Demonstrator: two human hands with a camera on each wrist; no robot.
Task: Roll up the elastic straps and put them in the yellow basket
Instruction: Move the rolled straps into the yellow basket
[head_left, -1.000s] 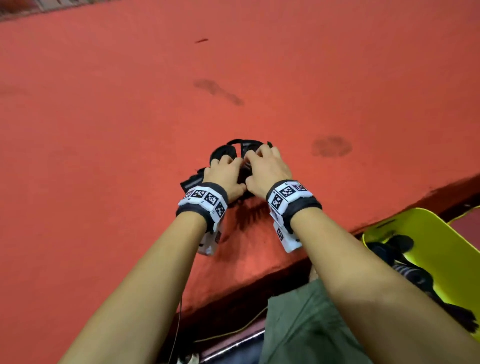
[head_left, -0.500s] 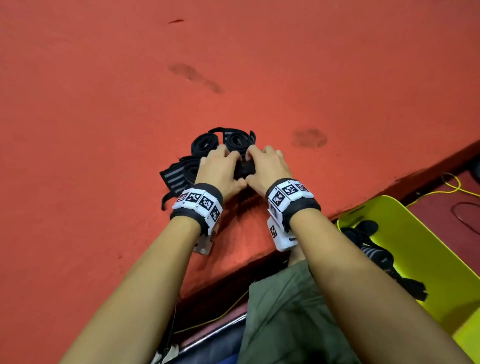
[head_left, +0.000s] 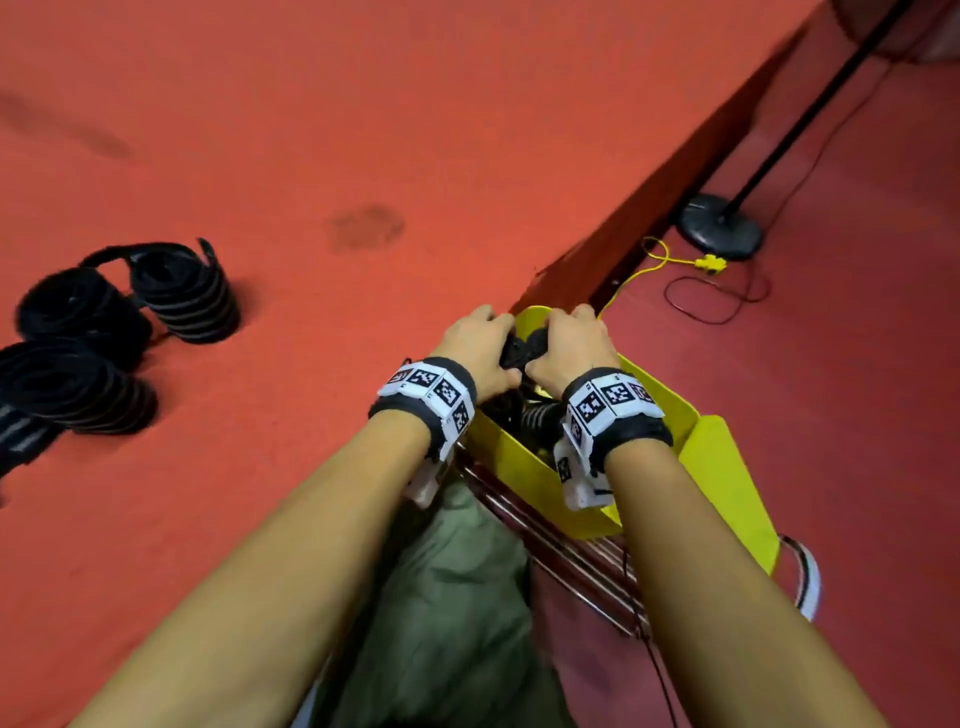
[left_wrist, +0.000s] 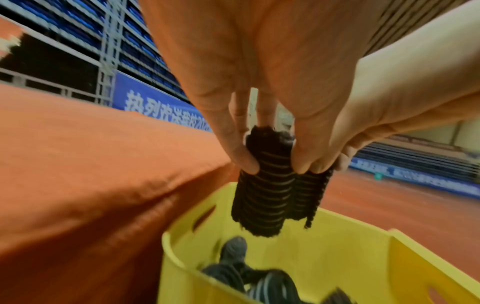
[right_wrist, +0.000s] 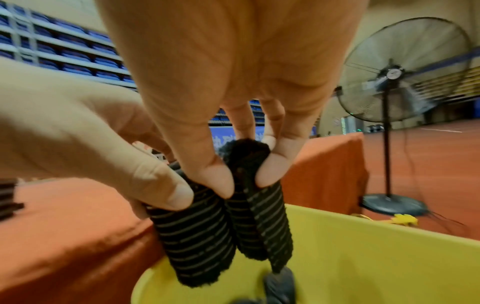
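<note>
**Occluded, Cropped and Blurred Areas**

In the head view, the left hand (head_left: 480, 348) and right hand (head_left: 569, 345) cover most of the rolled strap (head_left: 522, 347); only a dark sliver shows between them. The forearms hide much of the yellow basket (head_left: 524, 467), so its contents cannot be counted. The rolled straps on the counter (head_left: 78, 353) are cut off by the left edge. In the left wrist view, the straps in the basket (left_wrist: 249, 275) are motion-blurred and cropped at the bottom. The banner lettering (left_wrist: 161, 107) is partly hidden behind the hand.
</note>
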